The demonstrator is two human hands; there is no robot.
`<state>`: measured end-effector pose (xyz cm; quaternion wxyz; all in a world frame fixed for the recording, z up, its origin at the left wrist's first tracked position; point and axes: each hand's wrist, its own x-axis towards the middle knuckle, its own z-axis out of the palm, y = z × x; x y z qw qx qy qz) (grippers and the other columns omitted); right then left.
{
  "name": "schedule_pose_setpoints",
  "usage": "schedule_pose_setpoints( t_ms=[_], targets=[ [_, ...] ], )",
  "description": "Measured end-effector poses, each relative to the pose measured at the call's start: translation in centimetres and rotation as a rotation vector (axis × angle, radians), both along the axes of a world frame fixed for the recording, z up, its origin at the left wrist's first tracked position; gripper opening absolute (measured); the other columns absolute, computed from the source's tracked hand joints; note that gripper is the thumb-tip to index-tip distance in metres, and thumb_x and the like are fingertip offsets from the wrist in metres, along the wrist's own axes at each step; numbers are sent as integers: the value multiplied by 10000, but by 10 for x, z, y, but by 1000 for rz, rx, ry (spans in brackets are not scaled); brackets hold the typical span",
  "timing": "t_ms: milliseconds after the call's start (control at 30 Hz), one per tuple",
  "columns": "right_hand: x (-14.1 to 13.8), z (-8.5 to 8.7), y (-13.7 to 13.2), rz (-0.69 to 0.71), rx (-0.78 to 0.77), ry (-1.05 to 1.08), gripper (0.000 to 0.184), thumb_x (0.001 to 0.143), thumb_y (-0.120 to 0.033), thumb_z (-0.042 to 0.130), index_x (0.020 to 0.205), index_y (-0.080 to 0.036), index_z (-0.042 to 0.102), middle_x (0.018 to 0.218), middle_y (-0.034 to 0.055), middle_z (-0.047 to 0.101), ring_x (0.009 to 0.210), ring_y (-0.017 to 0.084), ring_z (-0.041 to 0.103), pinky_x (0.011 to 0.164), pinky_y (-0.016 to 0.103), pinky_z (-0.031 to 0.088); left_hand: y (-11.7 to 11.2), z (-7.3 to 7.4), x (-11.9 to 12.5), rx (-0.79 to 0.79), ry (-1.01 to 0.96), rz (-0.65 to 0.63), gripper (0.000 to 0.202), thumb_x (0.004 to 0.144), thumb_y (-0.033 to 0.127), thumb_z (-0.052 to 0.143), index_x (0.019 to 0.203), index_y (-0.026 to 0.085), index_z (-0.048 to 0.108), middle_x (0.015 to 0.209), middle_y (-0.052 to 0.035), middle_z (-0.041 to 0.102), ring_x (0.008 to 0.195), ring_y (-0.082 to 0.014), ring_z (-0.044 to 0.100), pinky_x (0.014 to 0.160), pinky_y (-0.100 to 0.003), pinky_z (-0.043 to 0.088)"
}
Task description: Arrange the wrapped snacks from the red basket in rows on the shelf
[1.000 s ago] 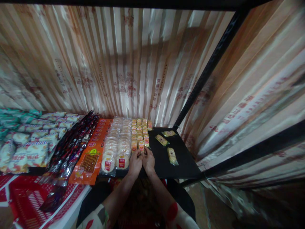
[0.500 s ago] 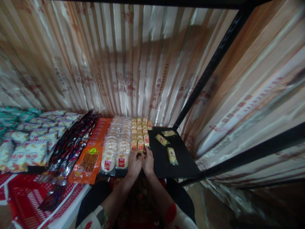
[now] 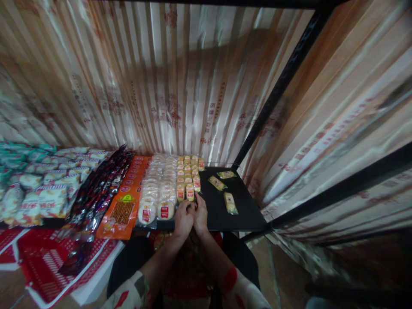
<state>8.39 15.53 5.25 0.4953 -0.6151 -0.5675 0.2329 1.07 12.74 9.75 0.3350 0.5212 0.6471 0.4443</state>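
Note:
My left hand (image 3: 182, 219) and my right hand (image 3: 201, 216) are pressed side by side at the front edge of a black shelf board (image 3: 225, 214). Their fingers curl at the near end of the rows of small yellow and red snack packets (image 3: 188, 178). Fingertips touch the nearest packet (image 3: 189, 192); whether anything is gripped is hidden by the knuckles. Round white cakes in clear wrappers (image 3: 157, 191) lie just left of the left hand.
Three loose yellow packets (image 3: 231, 202) lie on the shelf's bare right part. Orange snack packs (image 3: 124, 208), dark glossy packets (image 3: 96, 193) and white bags (image 3: 38, 197) fill the left. A red basket (image 3: 41, 266) sits low left. Striped curtain and black frame posts (image 3: 277, 90) enclose the shelf.
Both hands have drawn back slightly toward the shelf's front edge, still together. The view has shifted a little.

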Motion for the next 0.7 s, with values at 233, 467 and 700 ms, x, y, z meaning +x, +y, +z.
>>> schedule_pose_setpoints(
  t_ms=[233,467,700],
  targets=[
    [4,5,-44,-61,53,0,349,775,-212,376,1060,-151,567,1026,113,583,928,183,555,853,344,440,-44,-18,2,52,81,-10,263,726,89,384,835,171,609,895,-54,633,879,-146,562,859,-289,430],
    [20,-29,-107,-76,19,-72,257,803,-263,358,898,-181,582,884,78,621,859,179,571,802,313,441,-97,-60,-14,-103,195,-142,288,773,130,323,784,187,605,867,-52,629,879,-154,564,831,-277,426],
    [43,-83,-109,-174,-233,-266,328,718,-224,361,965,-152,564,1006,146,601,1003,253,532,903,384,391,-94,-79,-48,-451,430,-94,335,714,88,406,1000,113,580,1067,-134,606,1072,-200,516,942,-283,337]
  ],
)
